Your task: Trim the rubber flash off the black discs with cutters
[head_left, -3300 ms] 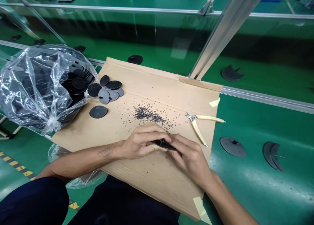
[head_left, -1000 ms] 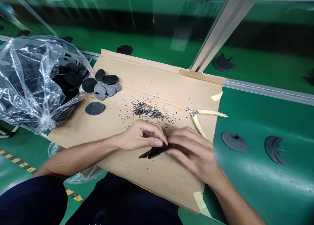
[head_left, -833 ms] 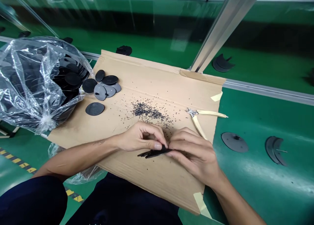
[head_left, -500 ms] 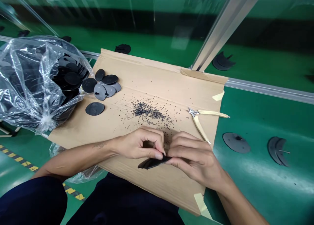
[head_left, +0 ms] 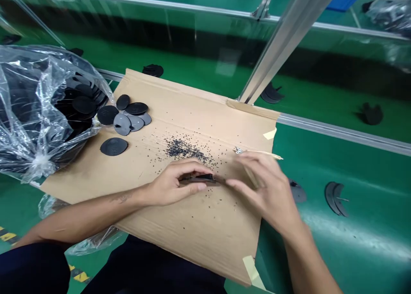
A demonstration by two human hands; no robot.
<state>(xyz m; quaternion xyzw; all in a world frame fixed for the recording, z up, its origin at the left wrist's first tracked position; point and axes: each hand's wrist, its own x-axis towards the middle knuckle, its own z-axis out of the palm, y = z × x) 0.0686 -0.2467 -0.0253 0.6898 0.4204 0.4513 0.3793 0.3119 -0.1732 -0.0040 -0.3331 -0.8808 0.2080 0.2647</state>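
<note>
While the left hand (head_left: 176, 182) grips a thin black part (head_left: 199, 179) between its thumb on the near side and curled fingers on the far side, the right hand (head_left: 268, 187) lies at three o'clock from that part, slightly blurred, its thumb and fingers spread apart. The part, dark and smooth, shows nearly edge-on above the cardboard sheet (head_left: 154, 225), whose matt brown surface carries faint creases.

With the part as the dial's centre, the nippers (head_left: 238, 150) lie at two o'clock, bright metal at the head and pale yellow on the slim handles; the right hand partly covers them, and whether it touches them I cannot tell. Gritty black clippings (head_left: 181, 148) are heaped at eleven o'clock, thinning to scattered specks. Overlapping flat round discs (head_left: 122, 123), some black, some greyer with small stubs, cluster at ten o'clock; a single disc (head_left: 114, 146) with raised markings sits between nine and ten. Farther out that way bulges a crinkled, glossy clear plastic bag (head_left: 32, 105) full of dark discs. Well past the cardboard, just below three o'clock, a curved crescent-shaped part (head_left: 335, 198) rests on the shiny green surface (head_left: 369, 208).
</note>
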